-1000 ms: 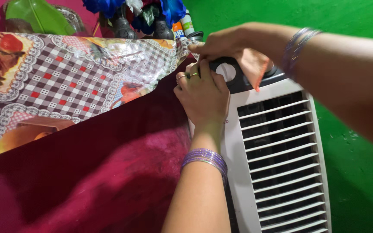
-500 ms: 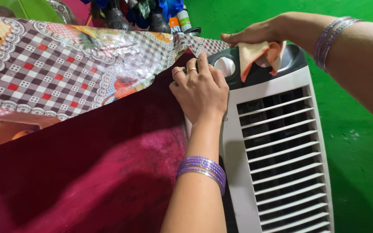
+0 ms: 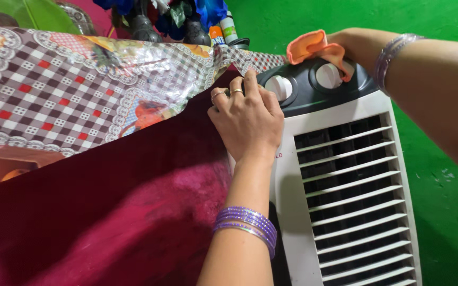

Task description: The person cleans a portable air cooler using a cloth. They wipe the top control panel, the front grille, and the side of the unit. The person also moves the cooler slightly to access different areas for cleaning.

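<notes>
A white air cooler [image 3: 345, 201] with a slatted front grille stands against a green wall. Its dark top panel [image 3: 306, 98] carries two white round knobs. My left hand [image 3: 247, 119] grips the cooler's upper left corner, fingers beside the left knob [image 3: 278, 86]. My right hand [image 3: 359, 47] presses an orange cloth [image 3: 314, 46] against the back of the top panel, near the right knob [image 3: 328, 76]. Both wrists wear purple bangles.
Left of the cooler a table is draped in dark red cloth [image 3: 107, 212] under a shiny checked plastic cover [image 3: 70, 85]. Blue artificial flowers [image 3: 208, 10], dark vases and small bottles [image 3: 223, 29] stand at the table's far edge. A green wall [image 3: 441, 185] is behind and to the right.
My right hand has swept the orange cloth from the left knob across the top panel to its back right part, uncovering both knobs. My left hand stays on the corner.
</notes>
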